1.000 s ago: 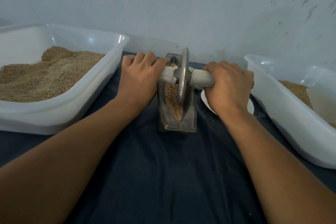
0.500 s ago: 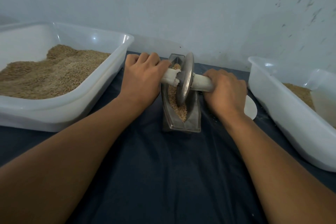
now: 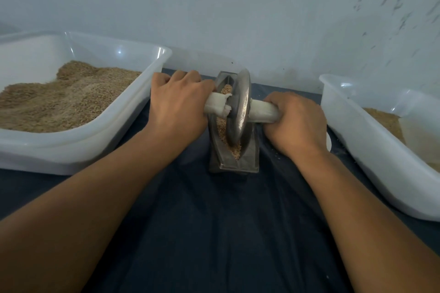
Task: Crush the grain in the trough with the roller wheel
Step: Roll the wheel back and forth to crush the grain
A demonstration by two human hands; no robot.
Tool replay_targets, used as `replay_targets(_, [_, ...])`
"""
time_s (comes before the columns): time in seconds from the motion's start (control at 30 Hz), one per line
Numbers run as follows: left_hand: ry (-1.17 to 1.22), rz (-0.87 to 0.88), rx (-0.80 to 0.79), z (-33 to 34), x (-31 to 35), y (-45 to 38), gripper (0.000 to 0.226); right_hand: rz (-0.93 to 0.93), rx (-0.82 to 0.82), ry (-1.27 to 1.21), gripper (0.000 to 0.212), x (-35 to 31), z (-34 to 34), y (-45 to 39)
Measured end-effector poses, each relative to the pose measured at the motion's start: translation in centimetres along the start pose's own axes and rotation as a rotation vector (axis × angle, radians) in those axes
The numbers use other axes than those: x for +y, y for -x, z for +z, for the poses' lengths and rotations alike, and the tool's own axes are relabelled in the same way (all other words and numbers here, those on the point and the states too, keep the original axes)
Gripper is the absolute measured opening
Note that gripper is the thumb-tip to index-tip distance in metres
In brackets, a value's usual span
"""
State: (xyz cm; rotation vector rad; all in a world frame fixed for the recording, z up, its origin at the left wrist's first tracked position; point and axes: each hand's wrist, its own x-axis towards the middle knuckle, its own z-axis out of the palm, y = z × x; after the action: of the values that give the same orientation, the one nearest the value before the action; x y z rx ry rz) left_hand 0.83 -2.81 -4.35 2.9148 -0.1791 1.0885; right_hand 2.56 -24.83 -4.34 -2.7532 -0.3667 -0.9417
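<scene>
Head view looks down on a dark blue cloth (image 3: 214, 233) spread over the work surface, with a narrow metal trough (image 3: 234, 162) standing in the middle, its long axis running from near to far. Tan grain (image 3: 222, 126) lies along the trough's groove, showing at the far end and down to the pointed near end. The metal roller wheel (image 3: 239, 112) stands on edge in the groove, tilted a little to the right at the top, its lower rim down among the grain. A white-wrapped axle handle (image 3: 262, 112) passes through the wheel's centre and sticks out on both sides. The left hand (image 3: 177, 107) has its fingers curled over the left end of the handle, knuckles up, just beside the trough's left wall. The right hand (image 3: 297, 121) grips the right end in a closed fist, sitting a little nearer and lower than the left. A large white plastic tub (image 3: 83, 145) on the left holds a heap of grain, and a second white tub (image 3: 371, 140) on the right holds a smaller amount. A pale, marked wall (image 3: 238, 7) rises behind.
</scene>
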Motion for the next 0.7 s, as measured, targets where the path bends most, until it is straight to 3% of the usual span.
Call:
replay_targets(0.17, [-0.035, 0.002, -0.064, 0.2, -0.1, 0.0, 0.037, 0.008, -0.025, -0.008, 0.03, 0.2, 0.7, 0.0])
replay_targets(0.3, [-0.082, 0.044, -0.037, 1.2, -0.4, -0.5, 0.037, -0.012, -0.046, 0.041, 0.028, 0.8, 1.9, -0.2])
replay_targets(0.47, [-0.018, 0.006, -0.119, 3.0, -0.9, -1.9, 0.043, -0.101, -0.002, 0.135, 0.026, 1.1, 3.1, -1.8])
replay_targets(0.7, [-0.08, 0.032, 0.005, 5.0, -1.1, -3.8, 0.029, -0.052, -0.087, 0.108, 0.03, 1.8, 4.8, -4.4])
